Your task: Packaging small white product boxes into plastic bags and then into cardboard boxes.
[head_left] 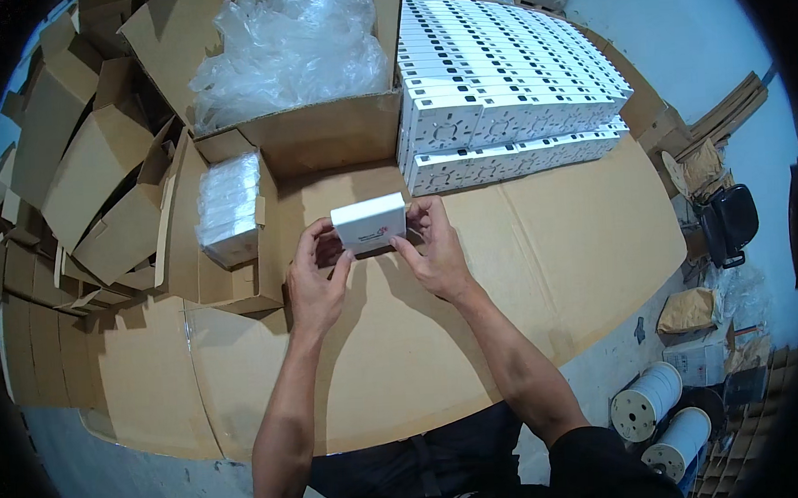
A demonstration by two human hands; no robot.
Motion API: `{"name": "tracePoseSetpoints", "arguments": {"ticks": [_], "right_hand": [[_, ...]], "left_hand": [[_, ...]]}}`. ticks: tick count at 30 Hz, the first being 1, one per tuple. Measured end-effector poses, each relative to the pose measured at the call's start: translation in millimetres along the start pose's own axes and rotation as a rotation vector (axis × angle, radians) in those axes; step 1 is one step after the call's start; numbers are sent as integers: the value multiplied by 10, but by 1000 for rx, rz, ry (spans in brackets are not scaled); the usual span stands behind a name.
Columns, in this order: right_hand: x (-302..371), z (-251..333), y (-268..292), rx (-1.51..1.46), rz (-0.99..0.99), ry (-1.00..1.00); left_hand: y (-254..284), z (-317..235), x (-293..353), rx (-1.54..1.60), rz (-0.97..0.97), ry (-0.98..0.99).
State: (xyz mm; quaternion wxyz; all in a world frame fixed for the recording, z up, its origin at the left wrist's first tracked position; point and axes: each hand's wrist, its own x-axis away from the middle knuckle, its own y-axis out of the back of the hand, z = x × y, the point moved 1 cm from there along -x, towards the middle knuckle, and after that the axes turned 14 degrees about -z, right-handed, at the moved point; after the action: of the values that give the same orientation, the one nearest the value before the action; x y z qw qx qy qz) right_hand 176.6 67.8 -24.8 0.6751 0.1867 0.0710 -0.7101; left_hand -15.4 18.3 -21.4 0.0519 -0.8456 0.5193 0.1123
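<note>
While left hand (317,277) is pinching a flat white cardboard box (368,222), right hand (438,256) is pinching its right end. Even pressure is likely helping

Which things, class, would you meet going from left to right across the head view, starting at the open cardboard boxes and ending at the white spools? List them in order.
Open cardboard boxes → plastic-wrapped packs → left hand → small white box → right hand → white spools.
</note>
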Motion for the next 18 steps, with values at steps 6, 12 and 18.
{"name": "tracePoseSetpoints", "arguments": {"ticks": [6, 12, 18], "right_hand": [[13, 96, 49, 70, 96, -118], [47, 109, 61, 188, 124, -30], [53, 93, 57, 198, 143, -52]], "left_hand": [[51, -13, 23, -216, 46, -10], [76, -19, 56, -310, 58, -25], [74, 7, 44, -323, 50, -87]]}}
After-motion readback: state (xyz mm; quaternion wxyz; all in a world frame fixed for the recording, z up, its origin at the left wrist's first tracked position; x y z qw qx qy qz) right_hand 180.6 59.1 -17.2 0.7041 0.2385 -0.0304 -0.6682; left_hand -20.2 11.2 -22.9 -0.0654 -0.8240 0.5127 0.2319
